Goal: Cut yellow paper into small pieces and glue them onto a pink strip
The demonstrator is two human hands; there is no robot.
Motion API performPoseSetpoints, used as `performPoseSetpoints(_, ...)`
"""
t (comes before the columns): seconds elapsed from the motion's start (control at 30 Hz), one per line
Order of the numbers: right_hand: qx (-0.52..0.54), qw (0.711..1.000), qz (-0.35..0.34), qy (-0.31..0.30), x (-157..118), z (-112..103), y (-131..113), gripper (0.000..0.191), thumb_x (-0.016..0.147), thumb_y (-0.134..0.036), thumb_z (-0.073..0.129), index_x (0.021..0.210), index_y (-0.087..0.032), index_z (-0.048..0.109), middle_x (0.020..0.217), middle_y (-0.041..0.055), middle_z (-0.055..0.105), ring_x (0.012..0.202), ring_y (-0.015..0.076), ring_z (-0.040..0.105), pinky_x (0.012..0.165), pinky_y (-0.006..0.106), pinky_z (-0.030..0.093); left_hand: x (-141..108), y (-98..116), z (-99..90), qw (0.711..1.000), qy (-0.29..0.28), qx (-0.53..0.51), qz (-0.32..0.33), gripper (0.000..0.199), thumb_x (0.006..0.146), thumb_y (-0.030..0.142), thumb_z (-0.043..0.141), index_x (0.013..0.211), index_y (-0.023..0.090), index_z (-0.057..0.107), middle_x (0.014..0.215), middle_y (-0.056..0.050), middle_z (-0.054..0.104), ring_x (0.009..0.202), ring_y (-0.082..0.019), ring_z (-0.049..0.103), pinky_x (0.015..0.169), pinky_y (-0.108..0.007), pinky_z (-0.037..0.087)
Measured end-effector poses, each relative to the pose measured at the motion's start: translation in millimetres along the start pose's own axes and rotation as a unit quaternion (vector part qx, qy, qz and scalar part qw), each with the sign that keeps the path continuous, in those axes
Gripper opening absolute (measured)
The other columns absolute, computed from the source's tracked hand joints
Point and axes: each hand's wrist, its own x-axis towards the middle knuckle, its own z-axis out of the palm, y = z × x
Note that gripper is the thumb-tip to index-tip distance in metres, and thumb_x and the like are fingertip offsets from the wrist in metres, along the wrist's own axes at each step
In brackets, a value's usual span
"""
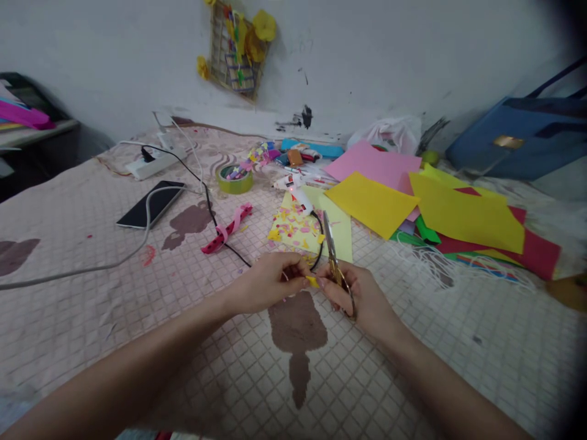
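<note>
Between my two hands is a small yellow piece (pixel 312 282), pinched by the fingertips of my left hand (pixel 270 282). My right hand (pixel 362 296) has its fingers through the gold handles of a pair of scissors (pixel 331 241), whose blades point up and away from me. The fingertips of that hand also touch the yellow piece. Just beyond them lies a pale yellow sheet (pixel 342 235) scattered with small yellow and pink scraps (pixel 296 225). A white glue gun (pixel 300 198) rests on its far part.
Yellow sheets (pixel 373 201), pink paper (pixel 376 160) and white string (pixel 431 266) lie at the right. A phone (pixel 151 205), a power strip (pixel 153 164), a tape roll (pixel 233 180) and a red strip wound with pink (pixel 227 231) are at the left. Cables cross the cloth.
</note>
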Motion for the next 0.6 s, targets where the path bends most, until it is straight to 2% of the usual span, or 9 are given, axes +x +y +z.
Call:
performPoseSetpoints(0.1, 0.01, 1.0, 0.014, -0.012, 0, 2, 2, 0.017, 0.076, -0.034, 0.055, 0.073, -0.017, 0.053, 0.054, -0.0059, 0.044, 0.045, 0.0072, 0.038, 0.04, 0.019, 0.031, 2, -2, 0.3, 0.999, 0.024, -0.021, 0.008, 0.01, 0.078, 0.022, 0.054, 0.077, 0.013, 0.058, 0.071, -0.002, 0.058, 0.063, -0.01, 0.051, 0.056, -0.02, 0.04)
performPoseSetpoints(0.33, 0.001, 0.999, 0.035, -0.026, -1, 5, -3, 0.017, 0.076, -0.034, 0.053, 0.073, -0.017, 0.052, 0.048, -0.0069, 0.043, 0.04, 0.0069, 0.038, 0.038, 0.018, 0.028, 1, -3, 1.6, 0.999, 0.018, -0.04, 0.021, 0.011, 0.079, 0.023, 0.053, 0.079, 0.013, 0.058, 0.072, -0.002, 0.058, 0.063, -0.01, 0.05, 0.057, -0.021, 0.039)
performPoseSetpoints(0.43, 0.002, 0.999, 0.036, -0.017, -1, 4, -5, 0.017, 0.076, -0.034, 0.054, 0.07, -0.017, 0.052, 0.047, -0.007, 0.043, 0.04, 0.0074, 0.039, 0.039, 0.019, 0.03, 2, -1, 4.3, 0.995, 0.024, -0.098, 0.02, 0.014, 0.08, 0.026, 0.055, 0.081, 0.013, 0.058, 0.074, -0.002, 0.058, 0.064, -0.009, 0.051, 0.059, -0.021, 0.041)
performPoseSetpoints(0.6, 0.034, 0.998, 0.018, 0.048, -1, 3, -1, 0.017, 0.078, -0.034, 0.054, 0.073, -0.018, 0.053, 0.05, -0.0065, 0.045, 0.042, 0.0079, 0.042, 0.041, 0.02, 0.03, 1, 2, 12.6, 0.976, 0.013, -0.208, -0.06, 0.02, 0.077, 0.03, 0.059, 0.08, 0.012, 0.054, 0.066, 0.0, 0.054, 0.057, -0.007, 0.049, 0.052, -0.018, 0.039)
